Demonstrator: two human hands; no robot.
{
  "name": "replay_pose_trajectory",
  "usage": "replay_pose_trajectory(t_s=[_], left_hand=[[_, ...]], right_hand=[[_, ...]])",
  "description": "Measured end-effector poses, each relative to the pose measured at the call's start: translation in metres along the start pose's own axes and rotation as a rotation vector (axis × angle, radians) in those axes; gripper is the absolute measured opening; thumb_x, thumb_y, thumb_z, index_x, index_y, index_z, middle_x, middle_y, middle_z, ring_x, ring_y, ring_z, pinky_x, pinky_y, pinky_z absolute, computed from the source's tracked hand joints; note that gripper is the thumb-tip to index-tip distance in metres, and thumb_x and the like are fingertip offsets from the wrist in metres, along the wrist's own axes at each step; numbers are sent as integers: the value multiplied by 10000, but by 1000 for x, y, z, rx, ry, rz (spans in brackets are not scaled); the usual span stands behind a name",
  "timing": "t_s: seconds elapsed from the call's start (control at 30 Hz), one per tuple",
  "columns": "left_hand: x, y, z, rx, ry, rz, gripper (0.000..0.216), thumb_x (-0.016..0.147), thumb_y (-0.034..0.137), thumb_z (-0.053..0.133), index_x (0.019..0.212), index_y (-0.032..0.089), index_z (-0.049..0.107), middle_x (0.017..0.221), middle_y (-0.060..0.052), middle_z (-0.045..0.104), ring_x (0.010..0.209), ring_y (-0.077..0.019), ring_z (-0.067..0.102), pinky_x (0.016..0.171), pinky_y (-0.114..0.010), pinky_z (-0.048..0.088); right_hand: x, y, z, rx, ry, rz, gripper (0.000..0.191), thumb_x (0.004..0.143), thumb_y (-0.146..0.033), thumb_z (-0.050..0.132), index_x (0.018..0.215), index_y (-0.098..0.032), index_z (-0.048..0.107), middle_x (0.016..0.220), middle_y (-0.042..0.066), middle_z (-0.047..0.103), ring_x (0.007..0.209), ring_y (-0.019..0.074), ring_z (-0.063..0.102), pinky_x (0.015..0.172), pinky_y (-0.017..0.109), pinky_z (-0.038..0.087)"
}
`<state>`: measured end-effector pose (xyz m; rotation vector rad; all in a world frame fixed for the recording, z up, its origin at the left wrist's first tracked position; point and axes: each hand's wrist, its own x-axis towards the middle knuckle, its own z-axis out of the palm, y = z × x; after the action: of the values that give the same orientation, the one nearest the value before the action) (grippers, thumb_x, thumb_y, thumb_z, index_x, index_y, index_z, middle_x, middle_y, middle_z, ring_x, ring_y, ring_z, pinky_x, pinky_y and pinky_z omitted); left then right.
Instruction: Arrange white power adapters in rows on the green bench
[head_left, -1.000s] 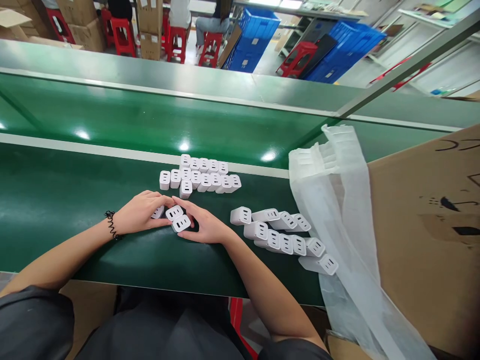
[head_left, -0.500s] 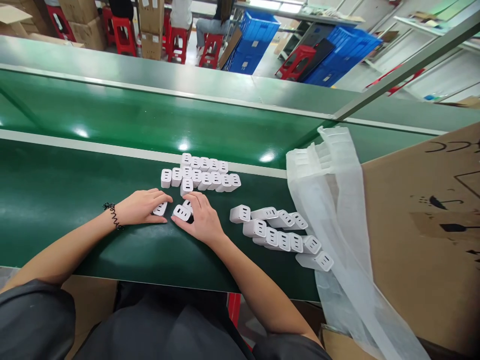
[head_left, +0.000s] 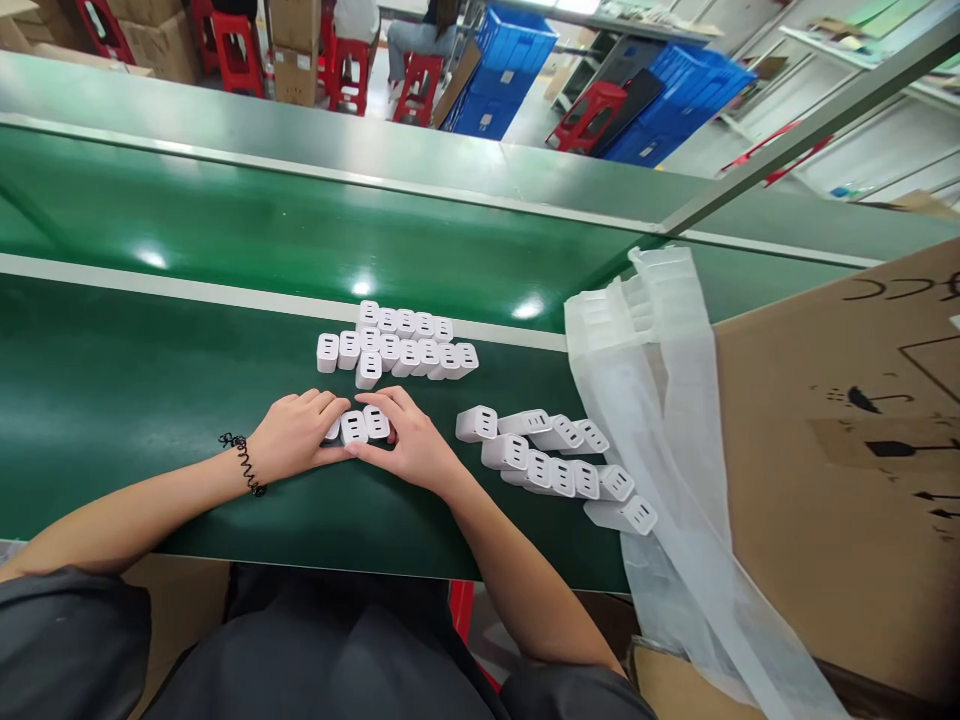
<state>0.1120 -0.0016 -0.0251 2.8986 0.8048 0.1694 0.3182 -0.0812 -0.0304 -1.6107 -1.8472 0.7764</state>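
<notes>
Head view | left hand and right hand, fingers curled, pinch a short row of charger cubes between their fingertips on the glossy green belt | cubes white, smooth, round-edged; slotted port faces up, row runs left-right | sorted rows just beyond, loose heap to the right

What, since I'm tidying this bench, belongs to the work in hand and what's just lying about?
In hand: left hand, right hand, pressed chargers, charger rows, loose chargers.
Lying about: plastic sleeves, cardboard box, blue crates, red stools.
</notes>
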Motion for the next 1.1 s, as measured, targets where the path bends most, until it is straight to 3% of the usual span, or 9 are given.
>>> replay_pose_trajectory(t_s=[0.17,0.27,0.33,0.43,0.53,0.63,0.73,0.9,1.1], left_hand=[[0,-14,-15,-43,-76,76,435,926,496,560,1234,189,566,1135,-80,671,977,-217,648,754,-323,505],[-1,-20,-23,-50,-85,77,508,898,515,590,1294,199,546,1204,-89,658,1054,-236,638,819,-345,517],[0,-19,-23,-39,-43,70,599,870,601,596,1303,190,554,1227,-110,654,1083,-259,633,854,-370,520],[1,-16,-15,-20,20,73,651,876,668,546,1311,185,567,1218,-120,666,1056,-266,650,827,-369,525],[2,-14,-10,-14,16,66,538,936,613,488,1275,211,602,1135,-91,702,948,-232,678,751,-333,521],[3,-16,-10,-28,0,44,473,948,569,493,1240,221,623,1076,-75,718,905,-217,684,694,-308,508],[3,-18,-13,-28,-22,44,484,947,569,487,1246,211,613,1072,-71,720,907,-218,685,667,-306,501],[3,-18,-13,-28,-39,39,486,957,567,467,1258,210,599,1084,-65,721,921,-219,686,671,-307,497],[3,-18,-13,-53,-51,24,497,952,577,470,1250,203,604,1066,-71,723,899,-218,684,656,-301,489]], right_hand=[[2,6,-1,219,-125,-138,541,845,-377,706,1341,-270,518,1272,71,538,745,110,582,710,311,593],[3,7,0,240,-96,-203,545,869,-378,684,1370,-269,497,1333,78,540,748,111,599,689,303,593],[5,8,0,123,38,-208,463,925,-383,608,1361,-256,519,1342,86,563,810,140,625,749,331,597],[9,13,0,-190,218,-238,403,988,-297,475,1380,-228,533,1425,101,542,1127,232,592,1001,431,528],[12,18,0,-400,214,-309,427,969,-164,422,1371,-204,562,1441,90,545,1221,252,530,1068,446,473],[12,20,-2,-443,245,-327,450,928,-77,403,1306,-194,618,1256,84,660,1122,234,564,1010,413,496],[10,21,-6,-448,230,-385,461,901,-56,412,1282,-197,632,1326,74,618,1237,248,506,1064,431,456],[11,23,-10,-421,190,-412,315,975,-217,476,1241,-202,645,1278,84,625,1179,229,546,1038,393,479],[8,21,-5,-439,300,-89,456,901,-578,600,1112,-180,669,964,92,659,882,227,651,749,332,529]])
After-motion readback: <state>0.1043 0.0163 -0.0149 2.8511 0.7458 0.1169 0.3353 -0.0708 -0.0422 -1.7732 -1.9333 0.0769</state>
